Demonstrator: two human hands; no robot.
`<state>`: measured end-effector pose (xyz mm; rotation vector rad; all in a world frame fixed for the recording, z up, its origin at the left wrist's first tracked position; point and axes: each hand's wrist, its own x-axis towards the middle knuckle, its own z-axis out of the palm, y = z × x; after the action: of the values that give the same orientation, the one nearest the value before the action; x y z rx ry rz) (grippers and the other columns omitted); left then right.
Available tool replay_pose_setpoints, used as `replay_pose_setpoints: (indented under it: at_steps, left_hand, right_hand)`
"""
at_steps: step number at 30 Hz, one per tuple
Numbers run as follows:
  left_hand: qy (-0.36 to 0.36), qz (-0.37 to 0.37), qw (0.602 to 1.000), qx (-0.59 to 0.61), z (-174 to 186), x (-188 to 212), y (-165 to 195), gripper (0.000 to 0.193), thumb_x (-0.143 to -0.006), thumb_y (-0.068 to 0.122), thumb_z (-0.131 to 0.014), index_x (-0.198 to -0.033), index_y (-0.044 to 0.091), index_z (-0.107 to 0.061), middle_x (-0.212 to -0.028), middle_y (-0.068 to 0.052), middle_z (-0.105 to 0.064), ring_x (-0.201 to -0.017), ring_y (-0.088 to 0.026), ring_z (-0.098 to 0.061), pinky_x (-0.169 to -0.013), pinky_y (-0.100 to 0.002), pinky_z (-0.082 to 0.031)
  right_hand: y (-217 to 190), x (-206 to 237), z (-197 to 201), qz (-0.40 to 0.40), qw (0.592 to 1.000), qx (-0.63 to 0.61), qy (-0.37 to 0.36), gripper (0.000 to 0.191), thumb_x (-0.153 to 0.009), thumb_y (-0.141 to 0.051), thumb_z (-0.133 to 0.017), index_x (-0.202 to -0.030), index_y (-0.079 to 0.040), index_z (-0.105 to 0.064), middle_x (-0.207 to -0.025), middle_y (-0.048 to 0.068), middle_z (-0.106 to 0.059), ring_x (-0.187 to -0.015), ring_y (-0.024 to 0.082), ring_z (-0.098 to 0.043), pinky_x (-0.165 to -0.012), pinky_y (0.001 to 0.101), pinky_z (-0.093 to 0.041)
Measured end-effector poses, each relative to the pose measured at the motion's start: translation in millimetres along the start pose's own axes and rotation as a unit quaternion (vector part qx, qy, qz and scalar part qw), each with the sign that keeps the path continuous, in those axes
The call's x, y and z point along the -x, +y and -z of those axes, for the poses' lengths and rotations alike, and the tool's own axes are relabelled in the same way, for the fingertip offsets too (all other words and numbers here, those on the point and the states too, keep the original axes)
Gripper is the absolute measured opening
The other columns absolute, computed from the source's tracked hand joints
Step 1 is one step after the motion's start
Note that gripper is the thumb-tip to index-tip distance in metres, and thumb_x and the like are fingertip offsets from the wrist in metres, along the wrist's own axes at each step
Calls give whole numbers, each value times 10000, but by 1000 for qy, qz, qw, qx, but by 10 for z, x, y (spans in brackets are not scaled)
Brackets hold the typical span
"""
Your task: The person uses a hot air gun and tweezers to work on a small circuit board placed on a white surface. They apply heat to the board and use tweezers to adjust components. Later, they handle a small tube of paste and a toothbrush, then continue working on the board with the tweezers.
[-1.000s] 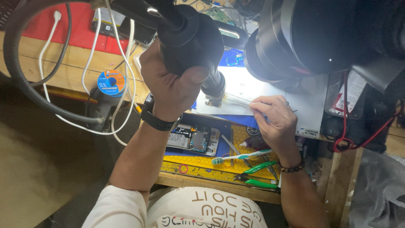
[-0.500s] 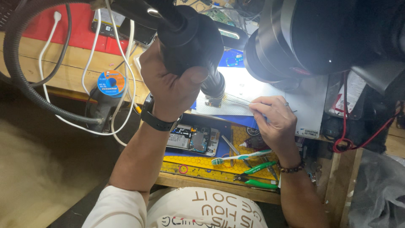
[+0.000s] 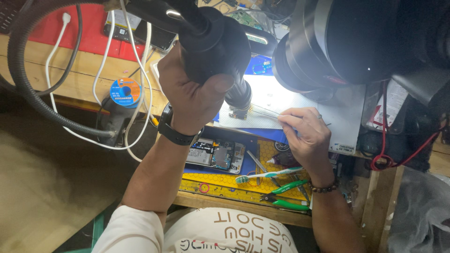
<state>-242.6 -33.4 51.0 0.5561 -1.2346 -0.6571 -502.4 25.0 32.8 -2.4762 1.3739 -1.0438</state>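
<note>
Head view showing left hand (image 3: 192, 100) wrapped tight around black hot-air handle (image 3: 213, 44), nozzle aiming down at small circuit board (image 3: 239, 113) lying on lit white mat (image 3: 300, 105) of worktop. Right hand (image 3: 304, 136) pinching closed on thin tweezers (image 3: 265, 112) beside board. Probably best keeping nozzle steady, tweezers tip low, wrist resting.
</note>
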Motion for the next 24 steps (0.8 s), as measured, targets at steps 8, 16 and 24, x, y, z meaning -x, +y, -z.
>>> replay_pose_setpoints:
  at_steps: [8,16,24]
  left_hand:
    - [2,0,1000,2,16,5,-3,527,-956,478,-823,-1106,-6,-680,-974,-54,-726,-860,-124,-691,-801,-242,-556]
    - [-5,12,1000,0,42,3,14,531,-956,479,-823,-1130,-1,-678,-958,-38,-733,-840,-104,-697,-782,-225,-563]
    - [1,35,999,41,47,-10,13,558,-953,460,-845,-1173,-13,-648,-993,-23,-722,-866,-84,-681,-804,-221,-569]
  right_hand:
    - [-18,-12,4,0,1000,2,-5,177,-866,50,-786,-990,-58,-722,-1038,63,-719,-950,220,-672,-796,328,-550]
    - [-63,-26,-7,-7,1000,-5,3,178,-868,56,-784,-998,-47,-719,-1034,71,-715,-952,228,-673,-809,335,-550]
    - [-122,-61,-25,-13,1000,-9,3,170,-871,45,-788,-999,-46,-720,-1030,72,-714,-939,225,-668,-788,330,-543]
